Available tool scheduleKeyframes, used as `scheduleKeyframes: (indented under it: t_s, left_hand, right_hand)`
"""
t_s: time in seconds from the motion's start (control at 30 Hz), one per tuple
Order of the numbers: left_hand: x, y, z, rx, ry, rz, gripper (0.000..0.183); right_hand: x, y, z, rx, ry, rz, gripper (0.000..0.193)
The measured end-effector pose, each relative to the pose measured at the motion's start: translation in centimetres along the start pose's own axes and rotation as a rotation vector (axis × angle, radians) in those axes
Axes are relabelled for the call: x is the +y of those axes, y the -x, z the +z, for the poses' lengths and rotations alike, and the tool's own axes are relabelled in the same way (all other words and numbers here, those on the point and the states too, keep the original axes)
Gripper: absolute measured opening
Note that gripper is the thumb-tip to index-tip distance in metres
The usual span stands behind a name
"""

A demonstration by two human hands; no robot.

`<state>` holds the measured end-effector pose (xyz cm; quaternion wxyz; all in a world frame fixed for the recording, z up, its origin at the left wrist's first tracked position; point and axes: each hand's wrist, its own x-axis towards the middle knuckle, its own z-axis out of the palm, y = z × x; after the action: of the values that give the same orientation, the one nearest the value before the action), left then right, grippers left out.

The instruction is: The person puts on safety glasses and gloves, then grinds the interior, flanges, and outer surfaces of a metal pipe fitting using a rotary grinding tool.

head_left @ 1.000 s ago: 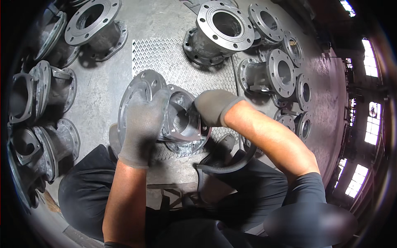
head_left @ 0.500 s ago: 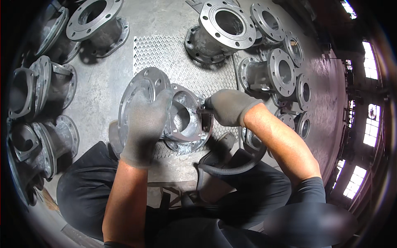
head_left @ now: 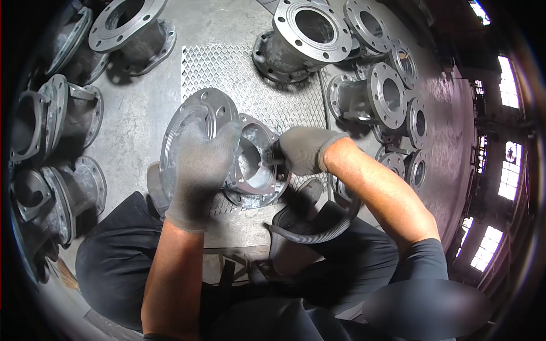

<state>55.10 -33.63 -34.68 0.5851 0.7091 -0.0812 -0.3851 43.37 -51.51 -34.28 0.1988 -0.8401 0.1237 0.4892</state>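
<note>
A grey cast-metal flanged pipe fitting [head_left: 175, 132] lies on its side in front of me, with a large round flange at its left and a squarish flange around an open bore. My gloved left hand [head_left: 203, 159] is closed over the round flange and the fitting's neck. In my gloved right hand [head_left: 305, 150] is a slim die grinder, mostly hidden by the fingers. Its thin shaft [head_left: 273, 162] reaches the bore's right edge; whether the tip touches metal I cannot tell. A ribbed grey hose [head_left: 318, 236] curves below my right forearm.
Under the fitting is a diamond-mesh metal plate [head_left: 213, 68] on the grey floor. Several flanged fittings stand on the left [head_left: 85, 128], and others crowd the right [head_left: 387, 96]. One large fitting [head_left: 313, 28] stands just beyond the plate. My boot [head_left: 310, 190] is close to the work.
My right hand has moved a little left, bringing the shaft over the bore's right edge. The left hand keeps its hold on the fitting. The whole view has shifted slightly.
</note>
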Motion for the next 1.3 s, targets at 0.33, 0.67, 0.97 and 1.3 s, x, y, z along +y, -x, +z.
scheduleKeyframes:
  t_s: [0.33, 0.67, 0.97, 1.3]
  left_hand:
    - [0.3, 0.6, 0.0, -0.088, -0.057, 0.042, 0.055]
    - [-0.3, 0.8, -0.5, -0.115, -0.096, 0.108, 0.064]
    - [0.2, 0.3, -0.1, -0.121, -0.01, -0.003, 0.06]
    - [-1.9, -1.1, -0.1, 0.077, -0.298, 0.045, 0.068]
  right_hand:
    - [1.0, 1.2, 1.8, 0.058, -0.165, -0.095, 0.036]
    - [-3.2, -1.7, -1.7, -0.082, 0.122, -0.05, 0.028]
    - [-0.9, -0.3, -0.6, 0.011, -0.056, -0.069, 0.03]
    - [3.1, 8.2, 12.1, 0.569, -0.741, 0.062, 0.042]
